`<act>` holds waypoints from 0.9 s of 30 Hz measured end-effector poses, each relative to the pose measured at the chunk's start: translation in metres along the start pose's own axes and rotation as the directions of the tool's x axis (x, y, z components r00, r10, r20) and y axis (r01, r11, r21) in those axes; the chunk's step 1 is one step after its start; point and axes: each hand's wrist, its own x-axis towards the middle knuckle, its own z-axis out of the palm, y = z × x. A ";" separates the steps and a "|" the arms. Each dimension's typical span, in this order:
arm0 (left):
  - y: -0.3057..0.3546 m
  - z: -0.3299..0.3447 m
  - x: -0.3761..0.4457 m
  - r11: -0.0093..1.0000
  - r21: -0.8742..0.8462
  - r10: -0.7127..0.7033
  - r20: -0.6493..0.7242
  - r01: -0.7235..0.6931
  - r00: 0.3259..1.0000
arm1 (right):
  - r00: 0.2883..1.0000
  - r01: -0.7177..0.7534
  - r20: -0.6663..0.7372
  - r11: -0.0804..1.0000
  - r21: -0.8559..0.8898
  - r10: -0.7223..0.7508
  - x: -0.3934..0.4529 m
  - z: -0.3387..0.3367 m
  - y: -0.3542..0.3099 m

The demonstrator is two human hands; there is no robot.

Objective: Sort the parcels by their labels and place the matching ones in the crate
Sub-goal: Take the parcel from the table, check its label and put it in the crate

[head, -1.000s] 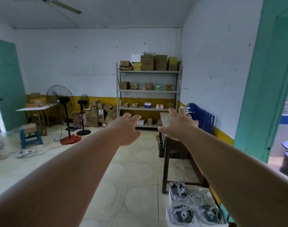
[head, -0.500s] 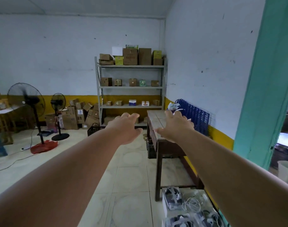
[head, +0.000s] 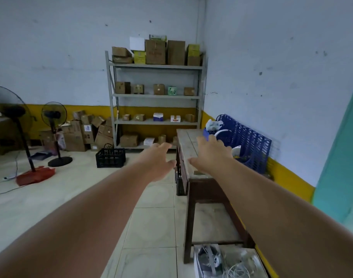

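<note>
closer now, the shelf (head: pixel 155 95) of parcels (head: pixel 158 89) looms ahead; left hand (head: pixel 157 163) and right hand (head: pixel 210 155) reach out open and empty. black crate (head: pixel 110 157) sits unfilled on the floor; sorting not started.

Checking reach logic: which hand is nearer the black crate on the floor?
Left. The left hand hangs in mid-air just right of the black crate in the view; the right hand is further right, over the wooden table.

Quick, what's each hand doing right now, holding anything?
Left hand: open, fingers spread, holding nothing.
Right hand: open, fingers spread, holding nothing, out over the long wooden bench.
</note>
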 end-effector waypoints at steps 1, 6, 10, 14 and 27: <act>0.003 0.009 0.020 0.999 -0.030 -0.021 -0.007 0.020 1.000 | 1.000 0.004 0.008 1.000 0.005 -0.004 0.021 0.009 0.003; 0.009 0.053 0.108 0.996 -0.088 -0.030 -0.020 0.028 0.999 | 0.998 0.019 0.060 1.000 0.024 -0.020 0.120 0.056 0.013; -0.020 0.079 0.172 0.996 -0.090 0.011 0.024 -0.009 1.000 | 0.996 0.024 0.087 0.999 0.037 -0.028 0.190 0.103 0.004; -0.068 0.105 0.248 0.998 -0.064 0.002 0.074 0.002 0.997 | 0.997 0.007 0.074 0.997 0.075 -0.012 0.258 0.146 -0.014; -0.096 0.264 0.464 0.809 -0.527 0.018 0.466 0.261 0.885 | 0.942 -0.313 0.199 0.919 0.242 0.269 0.427 0.275 0.049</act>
